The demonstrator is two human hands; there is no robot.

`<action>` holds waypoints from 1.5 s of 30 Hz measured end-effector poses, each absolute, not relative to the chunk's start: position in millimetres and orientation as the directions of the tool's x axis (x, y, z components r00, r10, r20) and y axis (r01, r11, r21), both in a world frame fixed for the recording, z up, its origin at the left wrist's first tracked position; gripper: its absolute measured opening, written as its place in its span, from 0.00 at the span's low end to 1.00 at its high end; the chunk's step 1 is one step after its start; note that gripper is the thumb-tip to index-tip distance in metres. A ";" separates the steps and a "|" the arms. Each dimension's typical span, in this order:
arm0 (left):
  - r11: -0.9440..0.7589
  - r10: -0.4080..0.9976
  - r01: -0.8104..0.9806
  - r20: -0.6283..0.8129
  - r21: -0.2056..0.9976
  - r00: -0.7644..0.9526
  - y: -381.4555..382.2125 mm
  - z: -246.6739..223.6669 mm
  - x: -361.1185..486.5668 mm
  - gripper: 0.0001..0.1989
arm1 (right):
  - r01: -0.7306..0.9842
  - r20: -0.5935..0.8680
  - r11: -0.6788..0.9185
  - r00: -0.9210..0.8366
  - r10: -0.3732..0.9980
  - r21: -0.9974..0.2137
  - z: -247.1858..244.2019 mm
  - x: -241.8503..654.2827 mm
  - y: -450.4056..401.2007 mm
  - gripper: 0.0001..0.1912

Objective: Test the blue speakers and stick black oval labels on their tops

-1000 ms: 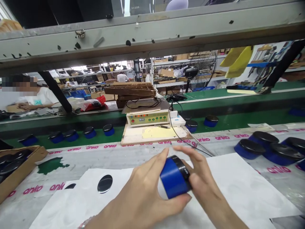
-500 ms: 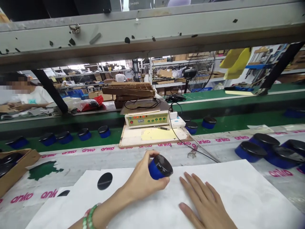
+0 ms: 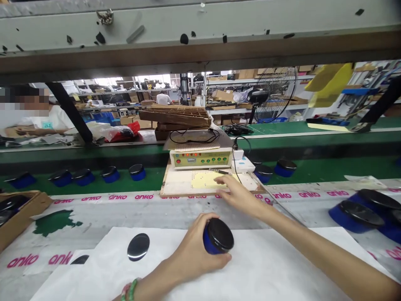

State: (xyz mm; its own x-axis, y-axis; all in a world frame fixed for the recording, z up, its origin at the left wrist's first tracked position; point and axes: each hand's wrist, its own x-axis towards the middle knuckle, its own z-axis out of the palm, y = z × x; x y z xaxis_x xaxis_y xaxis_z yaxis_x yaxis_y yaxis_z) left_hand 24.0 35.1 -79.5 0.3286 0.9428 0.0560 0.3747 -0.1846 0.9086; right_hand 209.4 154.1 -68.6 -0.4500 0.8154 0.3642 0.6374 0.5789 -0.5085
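Note:
A round blue device with a glossy black top (image 3: pixel 221 235), like a small speaker, is gripped in my left hand (image 3: pixel 196 251) just over the white paper (image 3: pixel 260 267). Its black face is tilted up and towards the right. My right hand (image 3: pixel 238 194) reaches forward to the front of the wooden board (image 3: pixel 166 184), fingers apart with nothing in them. Just beyond those fingertips a yellow sheet (image 3: pixel 202 179) and a pen (image 3: pixel 221 171) lie on the board. To the left on the paper is a loose black disc (image 3: pixel 138 246).
Several similar blue devices stand on the green belt (image 3: pixel 153 177), and more cluster at the right (image 3: pixel 357 215). A cardboard box (image 3: pixel 28 209) holds others at the left. Behind the board sits a control unit (image 3: pixel 200 159) with cables. A shelf beam (image 3: pixel 156 37) crosses overhead. A co-worker (image 3: pixel 54 117) sits opposite.
My right hand has left the paper and moved forward to the board. The left hand has turned the blue device so its black top faces me more and its side print no longer shows.

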 end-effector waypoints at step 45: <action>-0.069 0.932 0.326 -0.056 0.943 0.359 40.8 -81.2 22.5 0.36 | 0.605 0.306 0.554 -0.469 0.828 -0.572 -101.7 139.9 230.5 0.12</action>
